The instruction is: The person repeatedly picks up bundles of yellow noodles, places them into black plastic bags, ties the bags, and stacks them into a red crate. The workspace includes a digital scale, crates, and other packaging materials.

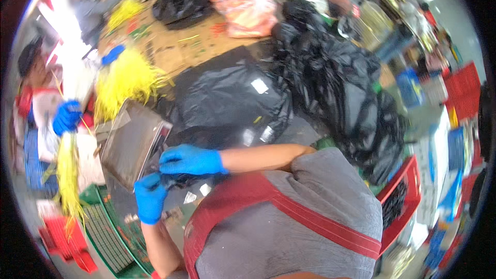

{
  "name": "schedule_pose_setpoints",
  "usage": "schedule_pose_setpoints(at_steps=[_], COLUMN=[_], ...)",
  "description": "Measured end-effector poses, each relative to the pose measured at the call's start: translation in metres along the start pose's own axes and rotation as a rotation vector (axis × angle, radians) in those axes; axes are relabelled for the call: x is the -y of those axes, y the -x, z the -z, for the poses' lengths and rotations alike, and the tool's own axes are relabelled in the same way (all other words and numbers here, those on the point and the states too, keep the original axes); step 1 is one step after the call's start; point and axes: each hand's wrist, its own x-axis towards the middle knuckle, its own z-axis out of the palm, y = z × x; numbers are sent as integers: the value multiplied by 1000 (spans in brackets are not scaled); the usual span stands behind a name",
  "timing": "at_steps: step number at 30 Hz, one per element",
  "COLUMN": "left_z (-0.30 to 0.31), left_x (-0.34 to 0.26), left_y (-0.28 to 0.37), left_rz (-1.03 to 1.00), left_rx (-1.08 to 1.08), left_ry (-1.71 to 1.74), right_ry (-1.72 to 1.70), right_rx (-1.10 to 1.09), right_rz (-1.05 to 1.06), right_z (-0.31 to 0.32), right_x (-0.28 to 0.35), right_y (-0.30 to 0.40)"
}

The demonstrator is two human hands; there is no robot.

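My right hand (192, 159), in a blue glove, reaches in from the right with its fingers curled at dark plastic film (182, 181). Just below and to the left, my left hand (150, 199), also blue-gloved, has bent fingers at the same film. Motion blur hides the exact fingertip contact. Beside both hands stands a tilted metal-like box (130, 143) with a worn brownish face. A black plastic bag (228, 97) lies spread on the table beyond, bearing small white labels.
Bunched black bags (329, 69) fill the right side of the table. Yellow strands (124, 81) lie beyond the box. At left, a co-worker's blue-gloved hand (67, 117) holds more strands. Green (110, 232) and red crates (410, 193) stand near me.
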Motion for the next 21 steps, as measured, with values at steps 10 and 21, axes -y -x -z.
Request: schedule_pose_setpoints(at_steps=[10,21], left_z=[24,-53], left_x=[134,-104], left_y=[-69,-37], left_rz=[7,-550], left_rx=[-371,-123], left_ry=[-288,-109], right_ry=[704,408], right_rx=[225,-237], right_rz=[609,189], right_z=[14,74], right_x=[-36,10], right_y=[39,69])
